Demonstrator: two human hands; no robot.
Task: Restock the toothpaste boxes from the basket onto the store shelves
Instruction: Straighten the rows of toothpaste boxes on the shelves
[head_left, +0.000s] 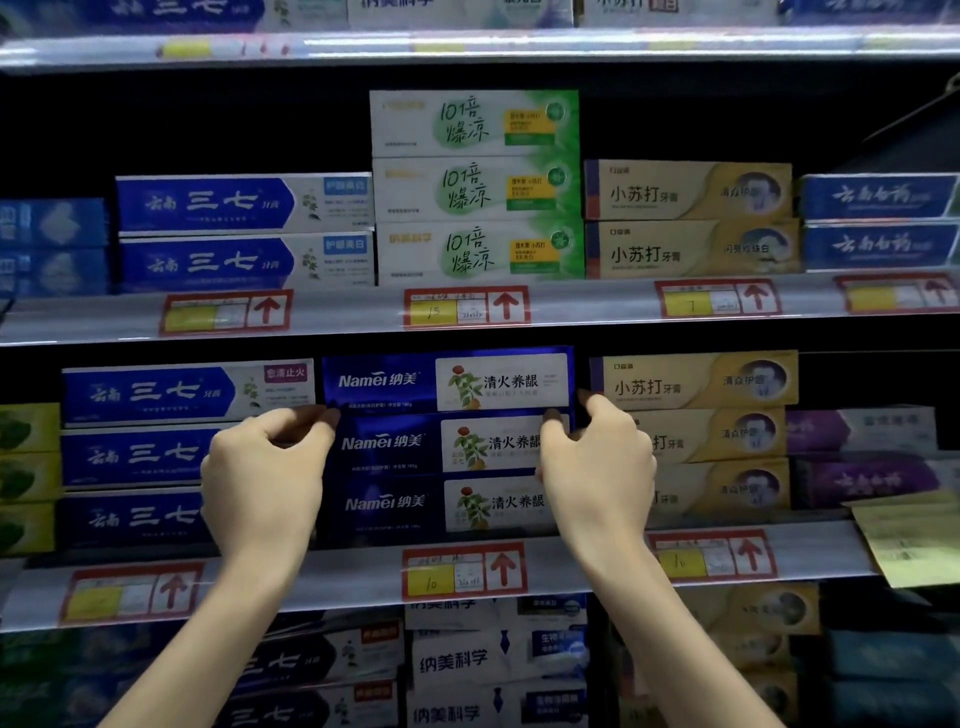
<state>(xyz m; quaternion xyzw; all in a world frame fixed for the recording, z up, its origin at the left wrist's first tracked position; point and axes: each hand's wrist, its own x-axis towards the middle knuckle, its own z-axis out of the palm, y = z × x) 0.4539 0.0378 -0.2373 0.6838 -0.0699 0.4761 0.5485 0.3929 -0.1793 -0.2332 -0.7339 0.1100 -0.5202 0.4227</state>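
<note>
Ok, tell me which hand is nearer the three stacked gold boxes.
Right. The right hand covers the left ends of the gold boxes; the left hand is beyond the blue Namei boxes.

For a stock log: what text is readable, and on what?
"Namei 纳美", "清火养龈": dark blue box
"10倍爆凉": green-white boxes
"小苏打": tan boxes
"三七": blue boxes
"纳美科学": white boxes
"15", "10": price tags
Small print: blurred.
</note>
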